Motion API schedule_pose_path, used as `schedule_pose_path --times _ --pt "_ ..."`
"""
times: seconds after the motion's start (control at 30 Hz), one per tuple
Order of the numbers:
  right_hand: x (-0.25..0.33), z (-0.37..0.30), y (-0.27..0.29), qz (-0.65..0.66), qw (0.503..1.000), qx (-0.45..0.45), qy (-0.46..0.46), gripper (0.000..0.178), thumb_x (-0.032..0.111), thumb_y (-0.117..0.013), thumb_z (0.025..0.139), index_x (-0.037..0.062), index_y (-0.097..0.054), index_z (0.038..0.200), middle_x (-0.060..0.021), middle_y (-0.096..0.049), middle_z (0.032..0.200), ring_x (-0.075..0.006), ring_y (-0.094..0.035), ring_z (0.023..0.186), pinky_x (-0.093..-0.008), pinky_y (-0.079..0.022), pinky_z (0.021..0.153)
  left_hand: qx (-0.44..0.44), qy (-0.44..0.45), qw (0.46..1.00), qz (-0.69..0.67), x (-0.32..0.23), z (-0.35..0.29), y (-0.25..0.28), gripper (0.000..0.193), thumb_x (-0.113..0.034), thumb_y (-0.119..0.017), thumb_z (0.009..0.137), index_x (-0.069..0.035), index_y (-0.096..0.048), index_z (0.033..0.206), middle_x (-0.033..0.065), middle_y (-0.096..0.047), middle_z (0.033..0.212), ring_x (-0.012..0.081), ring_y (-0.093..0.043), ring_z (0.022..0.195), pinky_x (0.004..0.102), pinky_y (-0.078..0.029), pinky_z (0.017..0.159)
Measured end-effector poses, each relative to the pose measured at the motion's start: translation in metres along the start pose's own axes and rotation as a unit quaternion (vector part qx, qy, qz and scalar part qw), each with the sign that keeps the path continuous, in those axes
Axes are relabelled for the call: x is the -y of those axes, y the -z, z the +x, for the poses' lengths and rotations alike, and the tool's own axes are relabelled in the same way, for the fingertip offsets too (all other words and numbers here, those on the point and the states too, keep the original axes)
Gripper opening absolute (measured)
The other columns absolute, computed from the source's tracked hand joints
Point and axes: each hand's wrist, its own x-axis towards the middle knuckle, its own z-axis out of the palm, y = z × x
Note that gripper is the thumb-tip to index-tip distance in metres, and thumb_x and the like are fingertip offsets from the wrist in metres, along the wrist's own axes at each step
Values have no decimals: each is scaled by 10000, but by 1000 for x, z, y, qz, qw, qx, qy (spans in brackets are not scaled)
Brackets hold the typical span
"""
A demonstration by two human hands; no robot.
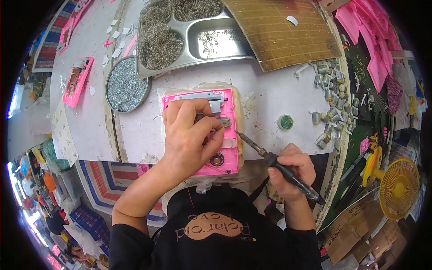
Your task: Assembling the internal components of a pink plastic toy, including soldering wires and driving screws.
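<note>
Pink plastic casing (232, 156), open side up, lies on the white worktop (270, 99) directly before the person, its long axis running away from the body. A small metal motor (225, 121) sits near its right edge. The left hand (186, 133) arches over the casing and is the nearer to the motor, thumb and index finger bent together beside it; whether they pinch a wire cannot be told. The right hand (292, 172), farther off to the right, is closed around the handle of a soldering iron (272, 161), whose tip points leftward and away from the body, just beside the motor. Beyond: a compartmented steel tray (198, 64) of coil springs; at right, loose motors (333, 105).
</note>
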Motion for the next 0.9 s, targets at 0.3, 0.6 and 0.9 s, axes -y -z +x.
schedule_pose_path --times 0.3,0.6,0.9 --pt "-3 9 -8 -46 998 25 36 272 59 -815 853 14 -602 1017 -50 -580 750 -142 -517 661 -271 -383 601 -4 -15 1000 12 1 1 2 188 -106 -827 692 -125 -712 840 27 -601 1073 265 -537 991 430 -376 864" --pt "-4 14 -10 -47 997 33 46 288 51 -829 833 21 -623 1032 -49 -587 736 -155 -523 638 -283 -394 586 -14 -16 1000 14 0 2 1 192 -102 -820 682 -127 -709 836 17 -596 1058 264 -538 969 424 -376 862" --pt "-2 19 -11 -109 987 39 114 322 36 -855 782 45 -644 1024 -54 -605 683 -195 -564 589 -290 -424 538 -26 -22 999 20 1 2 -1 203 -97 -815 664 -129 -704 830 17 -598 1062 265 -540 976 427 -381 872"
